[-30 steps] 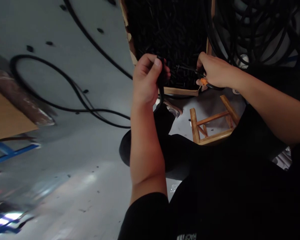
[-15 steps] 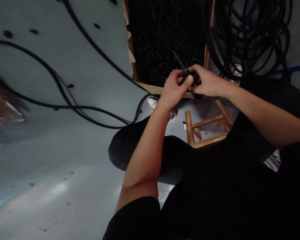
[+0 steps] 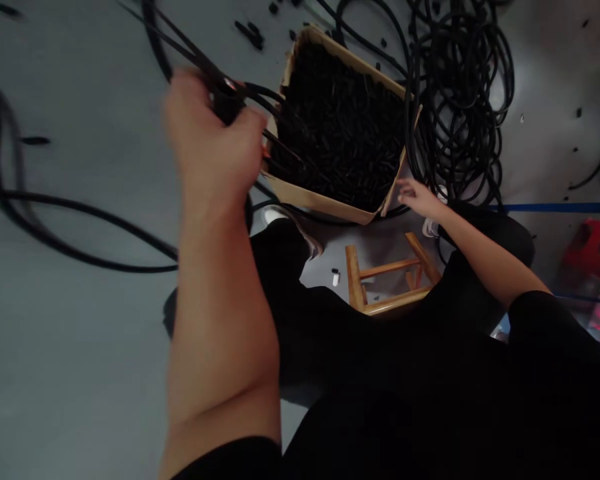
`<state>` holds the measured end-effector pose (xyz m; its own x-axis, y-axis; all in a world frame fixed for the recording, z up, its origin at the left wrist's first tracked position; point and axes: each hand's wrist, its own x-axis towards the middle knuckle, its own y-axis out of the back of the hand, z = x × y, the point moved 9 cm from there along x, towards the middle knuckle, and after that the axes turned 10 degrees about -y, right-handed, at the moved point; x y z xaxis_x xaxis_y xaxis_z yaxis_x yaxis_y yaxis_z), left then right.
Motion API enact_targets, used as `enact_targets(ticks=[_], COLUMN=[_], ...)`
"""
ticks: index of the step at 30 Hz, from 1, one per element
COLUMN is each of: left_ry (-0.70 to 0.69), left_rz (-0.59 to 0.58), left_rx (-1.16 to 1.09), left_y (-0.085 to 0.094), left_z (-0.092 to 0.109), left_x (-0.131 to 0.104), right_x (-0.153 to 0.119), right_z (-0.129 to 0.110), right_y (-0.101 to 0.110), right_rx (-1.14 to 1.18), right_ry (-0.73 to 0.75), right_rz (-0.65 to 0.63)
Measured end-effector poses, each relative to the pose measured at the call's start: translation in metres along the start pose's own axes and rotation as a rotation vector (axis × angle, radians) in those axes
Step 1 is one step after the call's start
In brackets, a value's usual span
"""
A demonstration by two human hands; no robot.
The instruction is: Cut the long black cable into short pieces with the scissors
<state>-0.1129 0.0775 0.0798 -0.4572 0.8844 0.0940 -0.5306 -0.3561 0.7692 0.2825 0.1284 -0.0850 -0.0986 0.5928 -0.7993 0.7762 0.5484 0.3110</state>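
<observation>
Blurred by motion, my left hand is closed on a dark scissor-like tool at the left edge of the cardboard box. Long thin dark parts run from this hand toward the upper left, and others reach over the box; a bit of orange shows by the thumb. Whether a black cable is also in the grasp cannot be made out. My right hand is just outside the near right corner of the box, its fingers apart and nothing visible in them. Short black pieces fill the box.
Black cable lies in a tangled heap right of the box, and cable loops cross the floor at left. A wooden stool stands between my legs. Farther right are a red plastic object and a blue floor line.
My hands, together over the box's near edge before, have parted. The left moved left with the tool; the right let go and is beside the box. The view has shifted, showing more at right.
</observation>
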Motion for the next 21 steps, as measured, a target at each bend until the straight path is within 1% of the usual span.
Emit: enact_targets(ticks=[2, 3, 4, 6, 9, 12, 14, 17, 19, 21], left_ry=[0.057, 0.077, 0.081, 0.103, 0.136, 0.146, 0.148, 0.143, 0.126, 0.120], left_rz=[0.007, -0.008, -0.036, -0.090, -0.136, -0.155, -0.176, -0.207, -0.207, -0.186], left_rx=[0.037, 0.043, 0.040, 0.039, 0.029, 0.037, 0.046, 0.048, 0.030, 0.002], left_y=[0.014, 0.018, 0.021, 0.027, 0.036, 0.042, 0.042, 0.040, 0.040, 0.042], left_z=[-0.002, 0.000, 0.005, 0.015, 0.022, 0.021, 0.019, 0.019, 0.021, 0.024], left_x=[-0.002, -0.004, -0.007, -0.013, -0.020, -0.023, -0.024, -0.025, -0.024, -0.023], right_x=[0.003, 0.005, 0.008, 0.019, 0.044, 0.062, 0.066, 0.064, 0.066, 0.073], right_z=[0.038, 0.054, 0.066, 0.082, 0.086, 0.090, 0.097, 0.102, 0.097, 0.084], right_y=[-0.009, -0.016, -0.026, -0.048, -0.085, -0.104, -0.108, -0.107, -0.105, -0.103], right_rx=[-0.012, -0.005, 0.013, 0.082, 0.227, 0.314, 0.329, 0.315, 0.295, 0.270], right_ry=[-0.154, -0.221, -0.278, -0.373, -0.419, -0.449, -0.476, -0.491, -0.468, -0.430], right_rz=[0.040, 0.046, 0.041, 0.024, 0.015, 0.070, 0.072, 0.060, 0.071, 0.087])
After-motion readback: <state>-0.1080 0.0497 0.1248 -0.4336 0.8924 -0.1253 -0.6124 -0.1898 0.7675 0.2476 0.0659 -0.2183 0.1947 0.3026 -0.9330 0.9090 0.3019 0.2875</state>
